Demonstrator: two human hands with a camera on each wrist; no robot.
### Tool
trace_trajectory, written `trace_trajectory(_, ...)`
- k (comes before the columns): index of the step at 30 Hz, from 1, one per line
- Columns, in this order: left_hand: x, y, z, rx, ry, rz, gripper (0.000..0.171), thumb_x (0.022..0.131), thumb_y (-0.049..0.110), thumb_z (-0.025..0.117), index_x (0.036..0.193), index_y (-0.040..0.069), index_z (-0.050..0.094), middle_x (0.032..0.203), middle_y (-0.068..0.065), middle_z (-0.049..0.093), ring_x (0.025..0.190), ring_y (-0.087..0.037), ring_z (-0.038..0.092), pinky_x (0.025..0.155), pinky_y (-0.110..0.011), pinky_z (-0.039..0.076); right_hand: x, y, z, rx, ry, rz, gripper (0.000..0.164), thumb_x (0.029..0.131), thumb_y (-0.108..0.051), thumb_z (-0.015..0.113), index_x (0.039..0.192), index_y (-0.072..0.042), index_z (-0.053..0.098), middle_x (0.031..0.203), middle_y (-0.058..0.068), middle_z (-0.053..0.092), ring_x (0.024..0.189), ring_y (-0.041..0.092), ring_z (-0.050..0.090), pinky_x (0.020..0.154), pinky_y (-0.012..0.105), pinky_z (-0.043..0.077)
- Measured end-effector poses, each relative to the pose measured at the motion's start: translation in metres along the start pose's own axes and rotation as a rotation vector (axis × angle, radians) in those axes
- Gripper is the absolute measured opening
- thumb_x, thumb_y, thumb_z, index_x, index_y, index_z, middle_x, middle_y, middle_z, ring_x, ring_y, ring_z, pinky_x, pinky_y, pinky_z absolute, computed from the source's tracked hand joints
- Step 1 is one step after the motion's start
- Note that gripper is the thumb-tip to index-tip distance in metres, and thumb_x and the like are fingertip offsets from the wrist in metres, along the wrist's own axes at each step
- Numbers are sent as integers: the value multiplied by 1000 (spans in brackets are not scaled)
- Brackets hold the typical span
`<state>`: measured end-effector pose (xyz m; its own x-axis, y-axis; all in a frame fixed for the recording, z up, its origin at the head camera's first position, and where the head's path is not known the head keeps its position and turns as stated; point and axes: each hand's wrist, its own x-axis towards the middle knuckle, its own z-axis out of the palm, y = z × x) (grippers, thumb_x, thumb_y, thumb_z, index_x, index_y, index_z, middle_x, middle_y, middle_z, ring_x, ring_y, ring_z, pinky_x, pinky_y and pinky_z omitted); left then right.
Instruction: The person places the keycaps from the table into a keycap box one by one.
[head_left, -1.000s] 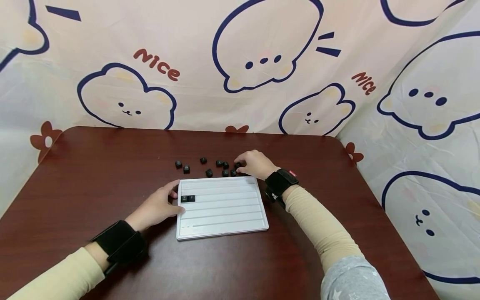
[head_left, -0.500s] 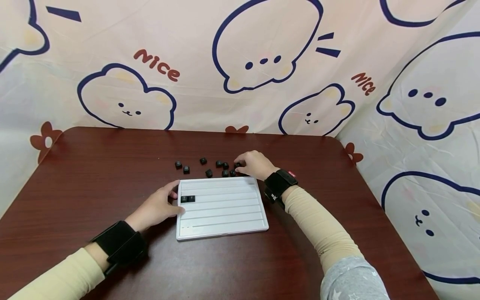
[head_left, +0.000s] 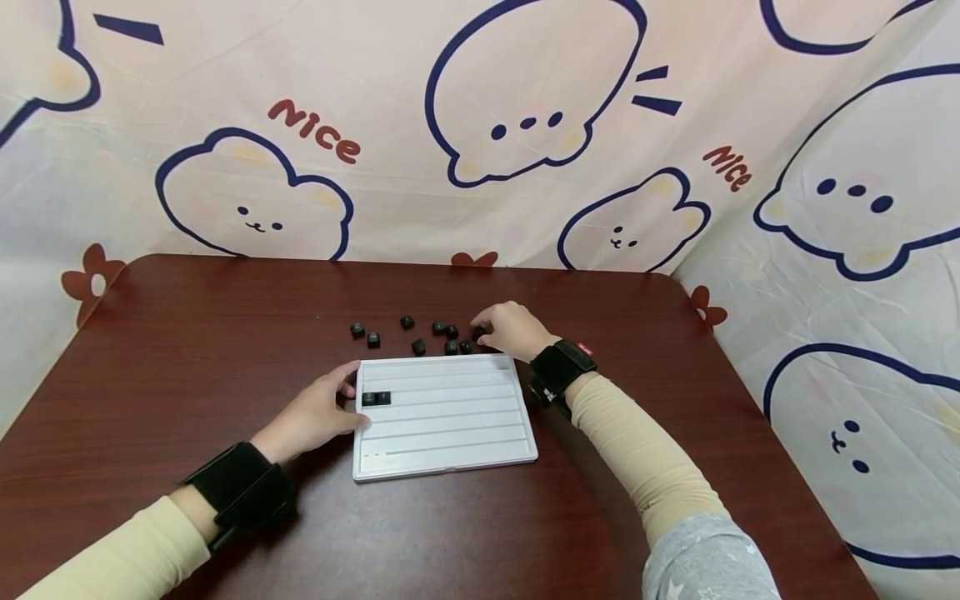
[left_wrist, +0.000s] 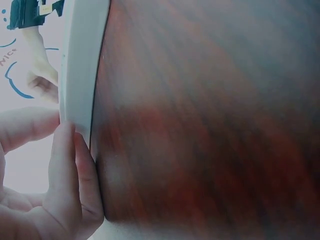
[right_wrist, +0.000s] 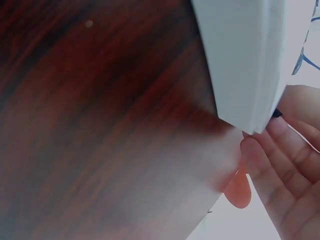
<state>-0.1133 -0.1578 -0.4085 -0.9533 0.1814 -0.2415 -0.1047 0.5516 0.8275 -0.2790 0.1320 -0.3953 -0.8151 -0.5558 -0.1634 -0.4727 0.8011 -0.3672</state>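
A white ridged board [head_left: 450,425] lies flat on the brown table. My left hand [head_left: 313,417] holds its left edge, thumb on the top face; in the left wrist view the fingertips [left_wrist: 65,137] meet the board's side wall [left_wrist: 82,70]. Two black keycaps [head_left: 376,398] sit side by side on the board near that edge. Beyond the back right corner, my right hand [head_left: 512,330] pinches a black keycap [head_left: 477,333] between thumb and fingers. Only a dark bit of this keycap [right_wrist: 277,114] shows in the right wrist view.
Several loose black keycaps [head_left: 418,346] are scattered on the table behind the board, some close to the right hand's fingertips. The brown table [head_left: 247,308] ends at a white printed cloth [head_left: 405,217] along the back and right.
My right hand has shifted very slightly to the right with the keycap at its fingertips. The left hand and the board stay where they were.
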Motion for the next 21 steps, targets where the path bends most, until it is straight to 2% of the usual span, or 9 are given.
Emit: trace_trajectory(21,0,-2,1,0,6,-7,88,86,6,80,156,-9,28,117,-23,55,80,-24,51,66,-35,42,-11,4,-3,-10,41,-40,31,95,-8,73,126,-5,73,124,13,69,113,25,65,86,36,54)
